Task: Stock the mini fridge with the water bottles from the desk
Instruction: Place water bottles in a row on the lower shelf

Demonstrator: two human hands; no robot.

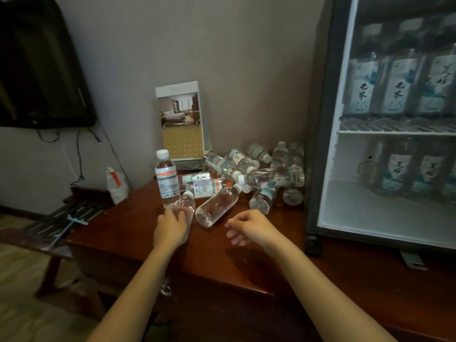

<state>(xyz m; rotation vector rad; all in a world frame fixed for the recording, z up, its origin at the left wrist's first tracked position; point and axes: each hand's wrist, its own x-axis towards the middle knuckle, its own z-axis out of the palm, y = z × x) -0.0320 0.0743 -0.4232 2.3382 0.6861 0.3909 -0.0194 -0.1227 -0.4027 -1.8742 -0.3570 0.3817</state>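
Two bare forearms reach over the table, a glossy red-brown wooden top. The left grip is curled over the base end of the near bottle, which lies on its side with its white cap pointing away. The right grip hovers just above the wood, fingers loosely curled, holding nothing.

The rest of the stock sits further back on the table. An upright bottle stands just behind the left grip, and a clear bottle lies tilted between the two grips. A heap of more bottles lies jumbled against the wall and the side of the fridge.

The bottles are small, round and made of thin clear plastic, and they look full. I judge them light enough for one grip each, but soft-walled, so a hard squeeze would dent them. The smooth sides look slippery, and a bottle lying down will probably roll if nudged. The best hold seems to be round the middle, on the paper label, where there is more friction than on bare plastic.

The fridge stands to the right on the same table, dark-framed with a white interior. Labelled bottles stand on its wire shelf and on the floor below. Bare white floor shows at the lower left. I cannot tell whether a glass door covers the front.
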